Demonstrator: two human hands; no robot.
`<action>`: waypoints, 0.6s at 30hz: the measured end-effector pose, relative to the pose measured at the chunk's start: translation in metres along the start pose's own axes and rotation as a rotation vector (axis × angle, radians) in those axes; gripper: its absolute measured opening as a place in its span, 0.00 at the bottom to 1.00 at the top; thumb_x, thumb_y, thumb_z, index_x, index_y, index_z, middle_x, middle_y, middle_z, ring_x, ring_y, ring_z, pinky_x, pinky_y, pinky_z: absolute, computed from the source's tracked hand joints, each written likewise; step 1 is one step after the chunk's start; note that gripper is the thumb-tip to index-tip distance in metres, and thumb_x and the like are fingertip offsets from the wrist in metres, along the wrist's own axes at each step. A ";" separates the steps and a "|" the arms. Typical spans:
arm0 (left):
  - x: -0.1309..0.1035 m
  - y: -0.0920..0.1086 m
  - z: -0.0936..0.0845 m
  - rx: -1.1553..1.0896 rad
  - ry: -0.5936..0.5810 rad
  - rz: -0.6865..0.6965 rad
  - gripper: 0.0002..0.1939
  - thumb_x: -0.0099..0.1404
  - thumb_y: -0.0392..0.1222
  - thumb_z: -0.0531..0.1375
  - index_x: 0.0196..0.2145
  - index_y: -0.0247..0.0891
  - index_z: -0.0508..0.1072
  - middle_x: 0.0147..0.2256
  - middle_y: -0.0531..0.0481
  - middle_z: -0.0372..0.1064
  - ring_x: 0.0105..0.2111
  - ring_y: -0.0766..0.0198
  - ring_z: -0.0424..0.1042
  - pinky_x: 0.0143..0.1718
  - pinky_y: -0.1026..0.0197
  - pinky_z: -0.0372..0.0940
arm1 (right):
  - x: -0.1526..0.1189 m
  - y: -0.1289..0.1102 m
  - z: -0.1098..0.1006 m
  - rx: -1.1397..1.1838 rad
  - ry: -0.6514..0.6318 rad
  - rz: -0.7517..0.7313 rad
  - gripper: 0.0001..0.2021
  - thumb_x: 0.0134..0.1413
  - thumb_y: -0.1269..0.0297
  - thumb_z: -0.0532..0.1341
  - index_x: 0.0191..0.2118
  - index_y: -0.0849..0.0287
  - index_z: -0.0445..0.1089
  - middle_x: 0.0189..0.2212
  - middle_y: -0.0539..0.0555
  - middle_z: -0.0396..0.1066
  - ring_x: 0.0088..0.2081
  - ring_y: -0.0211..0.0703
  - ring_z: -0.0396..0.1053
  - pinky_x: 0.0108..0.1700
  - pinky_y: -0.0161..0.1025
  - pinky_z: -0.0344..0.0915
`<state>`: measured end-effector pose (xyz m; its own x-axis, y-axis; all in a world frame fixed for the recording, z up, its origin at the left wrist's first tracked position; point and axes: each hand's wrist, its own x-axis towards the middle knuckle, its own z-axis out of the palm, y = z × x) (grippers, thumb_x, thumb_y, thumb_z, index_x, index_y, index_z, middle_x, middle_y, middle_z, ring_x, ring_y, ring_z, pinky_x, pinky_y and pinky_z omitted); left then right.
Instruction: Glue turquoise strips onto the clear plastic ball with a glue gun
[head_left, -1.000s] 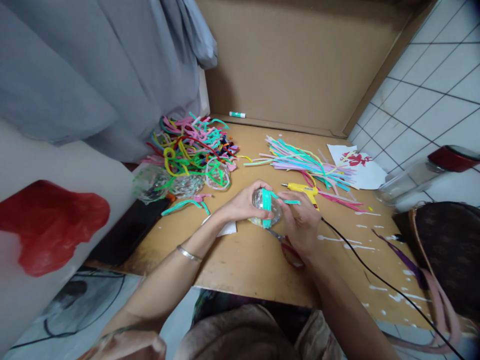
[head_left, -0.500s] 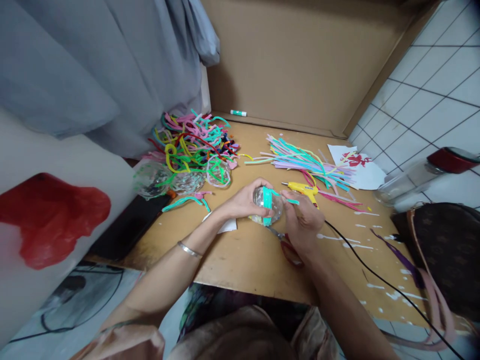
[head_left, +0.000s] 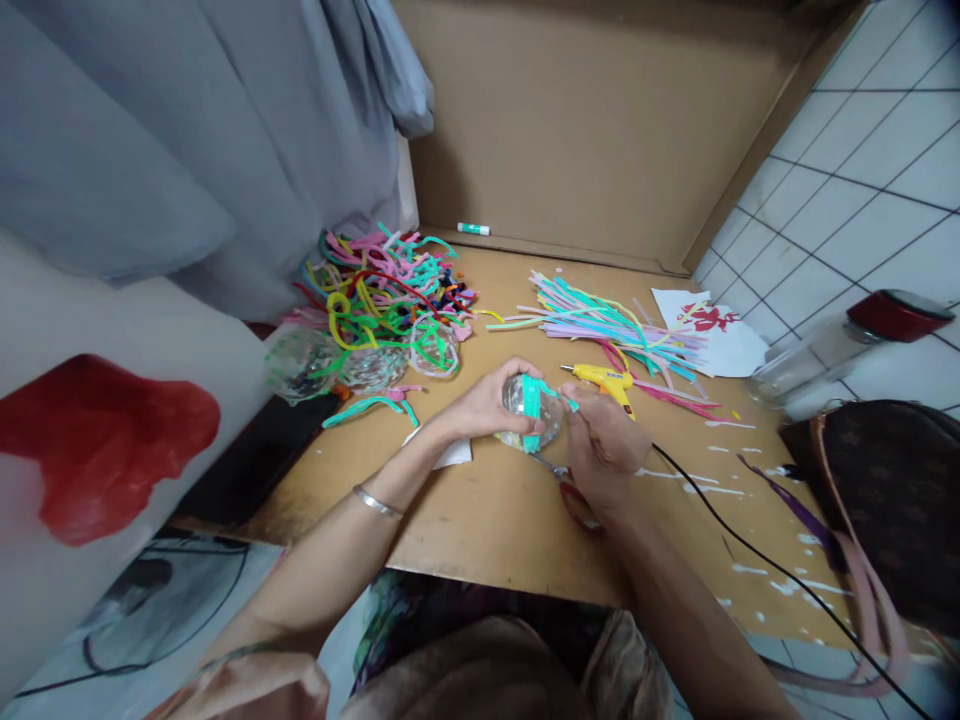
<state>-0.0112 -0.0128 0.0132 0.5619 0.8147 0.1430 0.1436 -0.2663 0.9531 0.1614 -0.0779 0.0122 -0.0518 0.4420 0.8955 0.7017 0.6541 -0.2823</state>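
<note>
My left hand [head_left: 491, 402] is wrapped round a clear round plastic container [head_left: 512, 398], holding it over the table. A turquoise pipe cleaner [head_left: 532, 412] runs across the container in a band, and its loose end reaches to the right. My right hand [head_left: 606, 440] pinches that end between thumb and fingers. Under my right hand lies a pair of scissors [head_left: 576, 500] with red handles, blades toward the container. Just beyond it rests a yellow glue gun [head_left: 602, 380], its black cord running off to the lower right.
Tangled pipe cleaners [head_left: 375, 290] heap at the back left, beside clear plastic pieces [head_left: 373, 366]. Straight pipe cleaners [head_left: 600, 320] lie at the back right. A glue stick [head_left: 473, 229], a glass bottle [head_left: 817, 350], a brown bag [head_left: 885, 510] and a black flat object [head_left: 255, 455] stand around the table.
The pipe cleaner's loose end is now bent and mostly within my right fingers, where before it stuck out straight past them. My right hand has turned slightly; my left keeps its hold.
</note>
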 end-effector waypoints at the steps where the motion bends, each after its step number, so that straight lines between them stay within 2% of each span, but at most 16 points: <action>1: 0.000 0.000 0.000 -0.004 0.000 -0.006 0.31 0.45 0.42 0.70 0.46 0.38 0.64 0.40 0.51 0.65 0.39 0.62 0.67 0.41 0.61 0.63 | 0.001 -0.001 0.000 0.007 -0.010 0.003 0.14 0.57 0.74 0.58 0.45 0.51 0.71 0.37 0.50 0.78 0.38 0.41 0.76 0.42 0.40 0.72; 5: -0.001 0.001 -0.001 -0.018 0.015 -0.018 0.31 0.45 0.43 0.70 0.46 0.37 0.64 0.40 0.51 0.65 0.39 0.62 0.66 0.41 0.61 0.63 | 0.007 0.000 0.003 0.010 -0.059 0.021 0.11 0.57 0.69 0.61 0.47 0.53 0.70 0.39 0.53 0.77 0.41 0.43 0.74 0.45 0.44 0.70; 9: -0.001 0.003 -0.001 -0.010 0.008 -0.020 0.33 0.45 0.44 0.70 0.47 0.37 0.64 0.41 0.50 0.65 0.41 0.62 0.66 0.42 0.62 0.63 | 0.007 0.006 0.007 0.046 -0.113 0.073 0.06 0.59 0.67 0.60 0.41 0.55 0.72 0.34 0.53 0.76 0.37 0.42 0.72 0.43 0.44 0.69; 18: -0.003 0.004 -0.002 0.012 -0.017 -0.012 0.33 0.45 0.44 0.70 0.47 0.38 0.63 0.44 0.49 0.67 0.45 0.58 0.67 0.47 0.59 0.63 | 0.003 0.001 0.009 0.125 -0.179 0.118 0.08 0.60 0.67 0.56 0.37 0.55 0.73 0.32 0.52 0.76 0.36 0.42 0.72 0.40 0.42 0.69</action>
<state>-0.0138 -0.0149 0.0168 0.5738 0.8090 0.1272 0.1603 -0.2632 0.9513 0.1551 -0.0703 0.0113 -0.1073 0.6145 0.7816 0.6178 0.6571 -0.4319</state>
